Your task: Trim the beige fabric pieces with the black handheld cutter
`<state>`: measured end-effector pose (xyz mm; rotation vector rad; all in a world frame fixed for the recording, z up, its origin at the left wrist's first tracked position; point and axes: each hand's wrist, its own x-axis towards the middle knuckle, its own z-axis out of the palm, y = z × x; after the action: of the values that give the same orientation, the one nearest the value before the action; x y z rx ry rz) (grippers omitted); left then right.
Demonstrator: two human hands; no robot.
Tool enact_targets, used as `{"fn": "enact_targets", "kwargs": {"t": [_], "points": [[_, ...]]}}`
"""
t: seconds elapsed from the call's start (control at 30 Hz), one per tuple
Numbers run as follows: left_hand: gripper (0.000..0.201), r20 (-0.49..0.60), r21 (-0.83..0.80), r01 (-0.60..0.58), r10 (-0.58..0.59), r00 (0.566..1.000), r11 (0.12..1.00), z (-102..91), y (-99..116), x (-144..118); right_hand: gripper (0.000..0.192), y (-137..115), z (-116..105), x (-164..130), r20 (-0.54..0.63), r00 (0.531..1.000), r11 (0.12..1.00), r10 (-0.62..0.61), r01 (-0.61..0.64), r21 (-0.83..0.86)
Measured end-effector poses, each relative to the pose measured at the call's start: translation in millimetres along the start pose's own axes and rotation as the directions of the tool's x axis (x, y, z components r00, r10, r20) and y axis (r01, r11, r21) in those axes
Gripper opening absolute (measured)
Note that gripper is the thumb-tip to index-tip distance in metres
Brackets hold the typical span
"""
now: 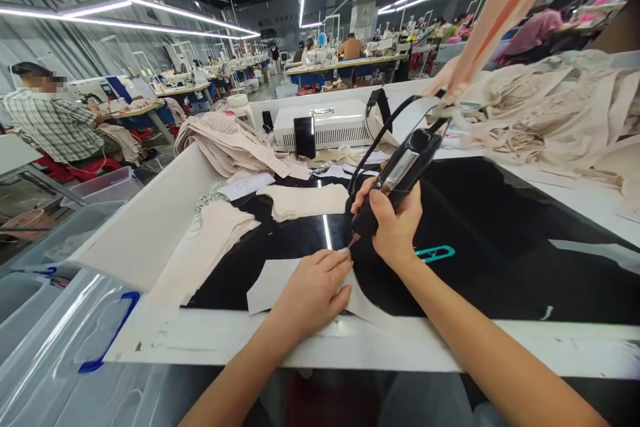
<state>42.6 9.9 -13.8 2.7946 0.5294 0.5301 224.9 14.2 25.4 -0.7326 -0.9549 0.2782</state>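
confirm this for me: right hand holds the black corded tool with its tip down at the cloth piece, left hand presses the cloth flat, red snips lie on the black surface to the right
Not quite: the snips are teal, not red, as the head view shows. The rest holds: the right hand grips the black corded tool, tip at the cloth piece, which the left hand presses flat.

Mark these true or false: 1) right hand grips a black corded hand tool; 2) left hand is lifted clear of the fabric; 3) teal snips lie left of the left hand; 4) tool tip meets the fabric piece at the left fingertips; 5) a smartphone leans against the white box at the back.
1) True: the right hand grips the black corded hand tool.
2) False: the left hand lies flat on the beige fabric piece.
3) False: the teal snips lie on the black work surface, right of the right hand.
4) True.
5) True: the smartphone stands against the white box.
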Motion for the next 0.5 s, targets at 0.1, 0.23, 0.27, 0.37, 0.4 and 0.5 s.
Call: {"fn": "enact_targets", "kwargs": {"t": [0.1, 0.23, 0.27, 0.37, 0.4, 0.5], "points": [[0.04, 0.019, -0.002, 0.002, -0.002, 1.0, 1.0, -0.8, -0.2, -0.1, 0.033, 0.0, 0.2, 0.2, -0.016, 1.0, 1.0, 0.011, -0.011, 0.011], [0.039, 0.021, -0.002, 0.0, 0.001, 1.0, 1.0, -2.0, 0.1, 0.3, 0.034, -0.5, 1.4, 0.6, -0.034, 0.999, 1.0, -0.009, 0.009, 0.011], [0.039, 0.021, -0.002, -0.002, 0.002, 1.0, 1.0, -2.2, 0.2, 0.3, 0.034, -0.7, 1.6, 0.6, -0.033, 0.999, 1.0, -0.011, 0.012, 0.01], [0.039, 0.016, -0.007, -0.004, 0.004, 1.0, 1.0, -2.2, 0.8, 0.1, 0.031, -0.9, 1.3, 0.5, -0.018, 1.0, 1.0, -0.015, 0.015, 0.013], [0.039, 0.011, -0.011, -0.005, 0.005, 1.0, 1.0, -2.0, 1.0, -0.1, 0.03, -1.0, 1.0, 0.4, -0.015, 1.0, 1.0, -0.019, 0.019, 0.017], [0.039, -0.004, -0.017, -0.006, 0.006, 1.0, 1.0, -1.1, 2.0, -0.9, 0.031, -1.5, 0.1, 0.0, -0.007, 1.0, 0.999, -0.017, 0.017, 0.027]]}}
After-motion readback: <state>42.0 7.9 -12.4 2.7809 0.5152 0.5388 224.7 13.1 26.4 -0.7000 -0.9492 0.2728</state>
